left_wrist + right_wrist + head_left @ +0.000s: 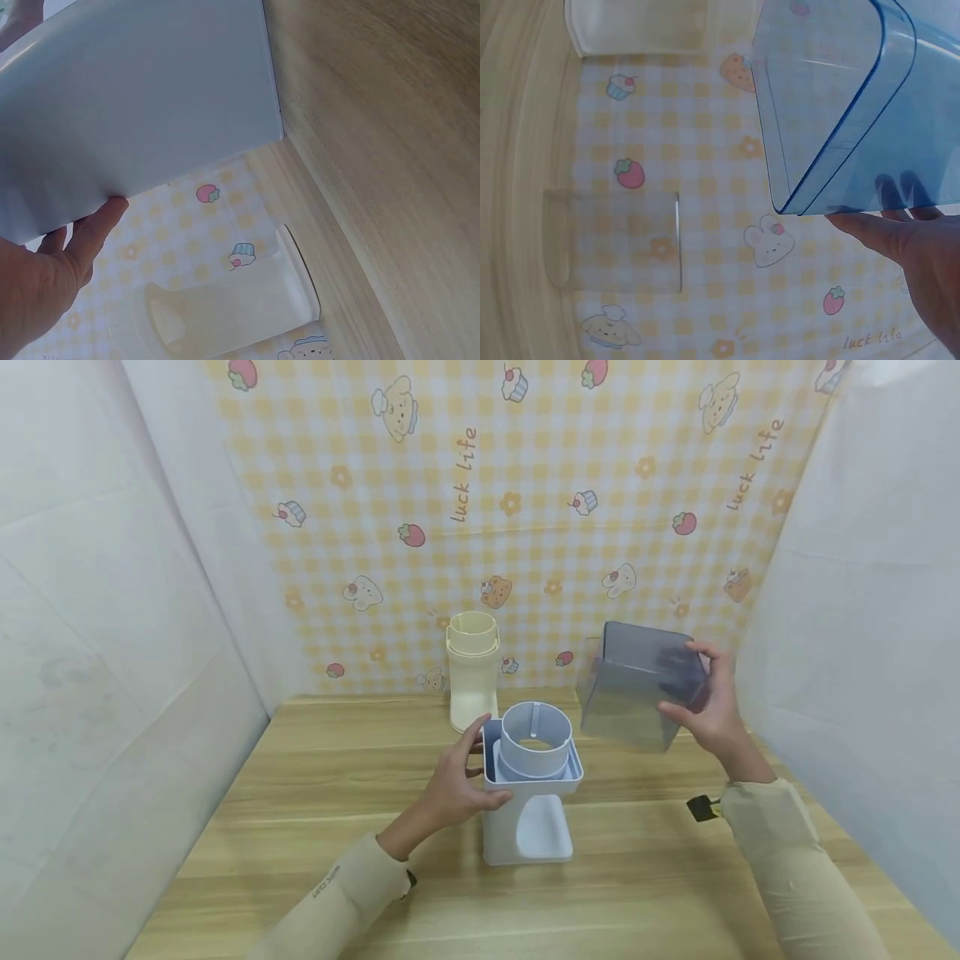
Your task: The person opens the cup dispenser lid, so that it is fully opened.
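A pale blue plastic dispenser base stands upright at the middle of the table, with a round collar on top and a scooped opening low on its front. My left hand grips its upper left corner, thumb on the front and fingers along the side. In the left wrist view, fingertips press the flat wall of the base. Off to the right, my right hand holds a see-through bluish plastic container tilted in the air, thumb and fingers on its side. Its wide mouth shows in the right wrist view.
Behind the base stands a cream dispenser base of similar shape, near the checked cloth backdrop. A clear container stands at the back right, partly hidden in the head view. White sheets hang at both sides of the wooden table.
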`<state>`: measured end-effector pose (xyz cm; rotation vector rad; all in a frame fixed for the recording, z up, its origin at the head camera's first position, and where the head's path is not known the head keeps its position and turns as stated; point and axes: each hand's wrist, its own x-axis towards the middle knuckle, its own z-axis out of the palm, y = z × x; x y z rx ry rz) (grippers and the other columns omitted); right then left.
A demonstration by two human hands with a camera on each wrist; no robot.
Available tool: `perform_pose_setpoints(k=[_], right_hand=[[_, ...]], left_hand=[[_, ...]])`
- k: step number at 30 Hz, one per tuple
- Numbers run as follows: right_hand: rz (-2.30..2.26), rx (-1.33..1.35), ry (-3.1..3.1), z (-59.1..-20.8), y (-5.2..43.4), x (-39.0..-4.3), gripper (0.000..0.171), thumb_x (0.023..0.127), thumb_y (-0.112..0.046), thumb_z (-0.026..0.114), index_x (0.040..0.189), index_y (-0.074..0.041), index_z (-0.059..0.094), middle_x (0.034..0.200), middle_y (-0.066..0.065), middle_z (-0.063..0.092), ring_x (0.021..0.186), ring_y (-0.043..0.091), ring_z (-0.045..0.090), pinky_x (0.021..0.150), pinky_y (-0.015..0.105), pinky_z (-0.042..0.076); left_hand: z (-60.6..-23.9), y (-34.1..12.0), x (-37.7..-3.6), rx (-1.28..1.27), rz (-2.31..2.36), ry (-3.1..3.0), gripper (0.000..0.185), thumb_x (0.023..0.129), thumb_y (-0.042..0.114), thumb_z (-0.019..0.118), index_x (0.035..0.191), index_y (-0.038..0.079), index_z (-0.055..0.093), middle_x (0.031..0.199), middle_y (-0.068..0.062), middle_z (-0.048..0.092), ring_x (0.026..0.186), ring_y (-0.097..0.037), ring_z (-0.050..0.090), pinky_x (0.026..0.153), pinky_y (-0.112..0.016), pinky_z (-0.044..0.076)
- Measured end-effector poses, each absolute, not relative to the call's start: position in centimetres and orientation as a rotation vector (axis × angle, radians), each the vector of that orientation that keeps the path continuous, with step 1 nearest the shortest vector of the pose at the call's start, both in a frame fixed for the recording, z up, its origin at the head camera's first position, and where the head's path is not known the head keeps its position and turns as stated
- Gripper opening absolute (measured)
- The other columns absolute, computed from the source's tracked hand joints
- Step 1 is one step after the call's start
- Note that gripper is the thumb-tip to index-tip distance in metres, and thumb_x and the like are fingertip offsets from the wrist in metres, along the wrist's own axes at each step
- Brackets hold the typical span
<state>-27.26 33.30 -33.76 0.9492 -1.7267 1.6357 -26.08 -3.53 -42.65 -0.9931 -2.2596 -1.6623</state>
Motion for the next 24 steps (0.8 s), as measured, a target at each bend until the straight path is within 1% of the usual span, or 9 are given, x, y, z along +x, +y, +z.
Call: perform_pose_setpoints(k=[2, 4, 8, 10, 15, 17, 21, 22, 24], right_hand=[[1.649, 0.997, -1.762, -34.4, 33.7, -27.6, 0.077, 0.074, 0.016, 0.075, 0.138, 0.004, 0.034, 0.138, 0.011, 0.034, 0.129, 0.022, 0.032, 0.074, 0.017, 0.050], [1.670, 1.017, -1.812, -35.0, 34.2, -27.8, 0.080, 0.072, 0.023, 0.070, 0.139, 0.003, 0.030, 0.137, 0.012, 0.039, 0.125, 0.021, 0.040, 0.069, 0.016, 0.050], [1.687, 0.928, -1.901, -36.4, 34.9, -28.3, 0.083, 0.069, 0.030, 0.063, 0.139, 0.001, 0.028, 0.133, 0.009, 0.044, 0.121, 0.017, 0.047, 0.087, 0.017, 0.048], [1.683, 0.846, -1.941, -37.2, 35.2, -28.5, 0.083, 0.069, 0.031, 0.062, 0.138, 0.001, 0.029, 0.132, 0.008, 0.044, 0.120, 0.014, 0.048, 0.090, 0.016, 0.048], [1.631, 0.706, -2.066, -39.0, 35.9, -28.8, 0.080, 0.073, 0.027, 0.066, 0.138, -0.001, 0.028, 0.132, 0.001, 0.043, 0.119, 0.007, 0.048, 0.088, 0.013, 0.048], [1.619, 0.687, -2.107, -39.5, 36.2, -29.0, 0.079, 0.075, 0.025, 0.067, 0.138, 0.001, 0.027, 0.133, 0.001, 0.042, 0.119, 0.004, 0.048, 0.088, 0.012, 0.048], [1.580, 0.642, -2.187, -40.3, 36.6, -29.4, 0.079, 0.077, 0.021, 0.069, 0.139, 0.005, 0.022, 0.137, 0.015, 0.039, 0.117, 0.005, 0.049, 0.087, 0.013, 0.049], [1.567, 0.625, -2.213, -40.6, 36.8, -29.5, 0.080, 0.078, 0.019, 0.070, 0.140, 0.007, 0.021, 0.138, 0.020, 0.037, 0.118, 0.009, 0.050, 0.086, 0.012, 0.049], [1.530, 0.593, -2.272, -41.0, 37.1, -29.7, 0.081, 0.080, 0.016, 0.071, 0.141, 0.008, 0.018, 0.143, 0.029, 0.032, 0.124, 0.025, 0.050, 0.085, 0.011, 0.047]], left_hand=[[-42.6, -3.5, -26.1, -0.995, -1.660, -2.259, 0.101, 0.070, 0.022, 0.087, 0.153, 0.011, 0.031, 0.131, -0.017, 0.058, 0.111, -0.033, 0.062, 0.080, -0.050, 0.057], [-42.6, -3.5, -26.1, -0.989, -1.662, -2.260, 0.101, 0.069, 0.022, 0.087, 0.153, 0.011, 0.031, 0.131, -0.017, 0.057, 0.111, -0.033, 0.062, 0.080, -0.050, 0.057], [-42.6, -3.5, -26.0, -0.991, -1.667, -2.253, 0.102, 0.069, 0.021, 0.087, 0.153, 0.011, 0.031, 0.131, -0.018, 0.058, 0.111, -0.033, 0.062, 0.080, -0.049, 0.057], [-42.6, -3.5, -26.0, -0.989, -1.664, -2.256, 0.102, 0.069, 0.020, 0.087, 0.153, 0.011, 0.031, 0.131, -0.018, 0.058, 0.111, -0.032, 0.062, 0.080, -0.048, 0.057], [-42.7, -3.6, -26.0, -0.994, -1.656, -2.262, 0.101, 0.069, 0.022, 0.087, 0.153, 0.011, 0.031, 0.132, -0.017, 0.058, 0.110, -0.032, 0.062, 0.080, -0.043, 0.058], [-42.8, -3.6, -26.0, -0.997, -1.655, -2.259, 0.101, 0.070, 0.022, 0.087, 0.153, 0.012, 0.031, 0.132, -0.017, 0.058, 0.110, -0.031, 0.062, 0.080, -0.042, 0.058], [-42.8, -3.6, -26.1, -1.002, -1.665, -2.248, 0.101, 0.070, 0.022, 0.087, 0.154, 0.012, 0.030, 0.132, -0.016, 0.058, 0.110, -0.031, 0.062, 0.081, -0.044, 0.058], [-42.8, -3.6, -26.1, -1.003, -1.670, -2.246, 0.101, 0.070, 0.022, 0.087, 0.154, 0.012, 0.030, 0.132, -0.016, 0.058, 0.110, -0.031, 0.062, 0.081, -0.044, 0.058], [-42.8, -3.6, -26.1, -1.003, -1.677, -2.244, 0.101, 0.070, 0.022, 0.087, 0.154, 0.012, 0.030, 0.132, -0.016, 0.058, 0.110, -0.031, 0.062, 0.081, -0.044, 0.058]])
